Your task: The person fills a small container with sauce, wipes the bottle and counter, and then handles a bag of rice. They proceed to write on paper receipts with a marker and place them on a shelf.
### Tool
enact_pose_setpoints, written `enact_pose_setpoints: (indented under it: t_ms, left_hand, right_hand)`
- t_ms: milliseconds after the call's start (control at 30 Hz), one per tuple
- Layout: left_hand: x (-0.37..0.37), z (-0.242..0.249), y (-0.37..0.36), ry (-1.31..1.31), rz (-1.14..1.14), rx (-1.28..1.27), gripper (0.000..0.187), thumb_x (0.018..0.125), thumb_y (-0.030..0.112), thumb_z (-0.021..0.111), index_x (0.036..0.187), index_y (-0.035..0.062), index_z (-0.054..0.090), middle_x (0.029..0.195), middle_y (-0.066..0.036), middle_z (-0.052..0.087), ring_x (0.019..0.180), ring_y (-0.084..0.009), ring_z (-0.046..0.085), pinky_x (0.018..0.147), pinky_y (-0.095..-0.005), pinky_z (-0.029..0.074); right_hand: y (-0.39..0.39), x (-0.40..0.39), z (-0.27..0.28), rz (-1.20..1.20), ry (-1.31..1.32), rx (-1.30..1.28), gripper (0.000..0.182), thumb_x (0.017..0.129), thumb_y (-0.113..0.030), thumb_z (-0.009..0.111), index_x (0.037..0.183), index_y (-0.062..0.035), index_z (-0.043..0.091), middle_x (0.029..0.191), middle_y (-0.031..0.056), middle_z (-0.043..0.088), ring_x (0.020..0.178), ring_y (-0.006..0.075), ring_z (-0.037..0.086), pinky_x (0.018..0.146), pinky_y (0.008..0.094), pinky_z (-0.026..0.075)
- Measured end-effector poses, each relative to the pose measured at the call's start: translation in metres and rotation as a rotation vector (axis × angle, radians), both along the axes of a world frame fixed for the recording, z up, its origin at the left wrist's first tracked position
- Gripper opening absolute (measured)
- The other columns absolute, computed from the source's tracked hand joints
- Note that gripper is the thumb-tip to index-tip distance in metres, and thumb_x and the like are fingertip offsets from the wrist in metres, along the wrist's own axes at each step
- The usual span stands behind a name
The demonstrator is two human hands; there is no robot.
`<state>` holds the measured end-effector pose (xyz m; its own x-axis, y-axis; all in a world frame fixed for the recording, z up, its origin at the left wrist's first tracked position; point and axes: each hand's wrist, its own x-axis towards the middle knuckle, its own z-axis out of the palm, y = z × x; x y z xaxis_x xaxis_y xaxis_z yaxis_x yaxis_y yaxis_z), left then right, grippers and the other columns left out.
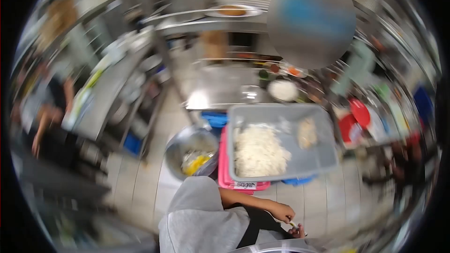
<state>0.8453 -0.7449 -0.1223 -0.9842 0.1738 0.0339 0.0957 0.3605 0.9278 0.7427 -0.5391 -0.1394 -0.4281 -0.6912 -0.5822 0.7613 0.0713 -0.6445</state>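
Near the bottom edge, right of centre, my left hand (283, 212) reaches in on a bare forearm from a grey sleeve. Its fingers are closed around one end of a small pale green and white item (293, 225), too blurred to name. Just below and to the right, my right hand (298, 231) is partly visible, its fingers closed at the item's other end. Both hands are beside my dark apron, below the grey tray (323, 159), which holds a heap of whitish strips (260, 152) and a pale lump (307, 133).
The tray rests over a pink container (222, 159). A metal bowl (173, 147) with yellow and pale pieces stands left. Beyond is a steel counter (215, 86) with small food containers. A person (40, 103) stands far left; a red container (347, 126) is right.
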Motion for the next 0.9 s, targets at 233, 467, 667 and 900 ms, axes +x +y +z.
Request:
enact_pose_setpoints:
  t_ms: [233, 467, 667, 900]
  left_hand:
    - [0.029, 0.004, 0.003, -0.286, 0.661, 0.427, 0.018, 0.079, 0.014, 0.059, 0.093, 0.0033, 0.055, 0.072, -0.002, 0.055, 0.060, -0.0099, 0.051, 0.051, -0.0256, 0.041]
    - [-0.071, 0.034, 0.079, 0.060, 0.987, 0.754, 0.015, 0.088, 0.015, 0.052, 0.098, 0.0040, 0.049, 0.072, 0.001, 0.049, 0.058, -0.0057, 0.043, 0.051, -0.0213, 0.037]
    - [-0.157, -0.005, 0.047, -0.065, 0.965, 0.431, 0.039, 0.083, 0.031, 0.060, 0.105, -0.0004, 0.052, 0.085, -0.005, 0.056, 0.078, -0.0140, 0.052, 0.070, -0.0262, 0.044]
    - [-0.346, -0.115, -0.008, -0.331, 0.544, 0.181, 0.059, 0.078, 0.050, 0.058, 0.104, -0.0037, 0.057, 0.096, -0.017, 0.059, 0.088, -0.0251, 0.056, 0.076, -0.0345, 0.045]
  right_hand:
    - [-0.117, -0.116, 0.048, 0.905, -0.001, -0.103, 0.020, 0.086, -0.021, 0.055, 0.098, -0.0059, 0.052, 0.066, 0.0019, 0.048, 0.058, 0.0133, 0.047, 0.054, 0.0249, 0.039]
    - [-0.152, -0.162, 0.113, 1.324, 0.302, -0.233, 0.020, 0.085, -0.009, 0.055, 0.101, 0.0019, 0.052, 0.075, 0.0036, 0.056, 0.066, 0.0104, 0.053, 0.060, 0.0226, 0.043]
    - [-0.183, -0.258, 0.069, 1.256, 0.629, -0.331, 0.016, 0.087, -0.016, 0.053, 0.085, -0.0010, 0.059, 0.075, 0.0031, 0.056, 0.065, 0.0084, 0.051, 0.058, 0.0224, 0.042]
    - [-0.094, -0.573, 0.000, 0.483, 1.403, 0.279, 0.023, 0.086, -0.021, 0.054, 0.082, 0.0016, 0.055, 0.070, 0.0070, 0.053, 0.065, 0.0145, 0.050, 0.056, 0.0287, 0.041]
